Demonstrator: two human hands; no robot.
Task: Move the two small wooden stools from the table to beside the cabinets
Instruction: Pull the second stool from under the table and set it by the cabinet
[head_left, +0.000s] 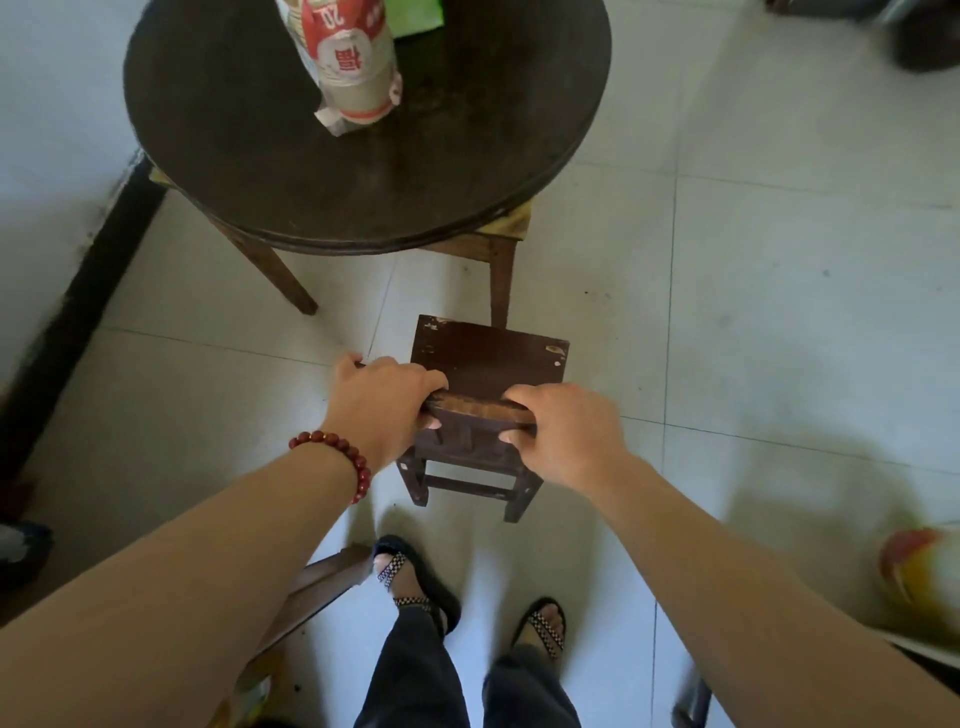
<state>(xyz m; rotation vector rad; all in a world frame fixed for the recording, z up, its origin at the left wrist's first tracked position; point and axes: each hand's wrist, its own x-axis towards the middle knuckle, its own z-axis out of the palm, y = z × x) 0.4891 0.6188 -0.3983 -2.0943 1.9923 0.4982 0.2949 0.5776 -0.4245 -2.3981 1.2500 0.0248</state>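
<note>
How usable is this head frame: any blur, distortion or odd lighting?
Head view: wide-angle bending curves the floor tile lines and stretches both forearms toward the corners. The edges smear, so the red-and-yellow object at right is unreadable. The centre is sharper: both hands, left and right, gripping the stool, read clearly. Soft daylight lays faint shadows on the tiles, and the dark table shows little glare.
</note>
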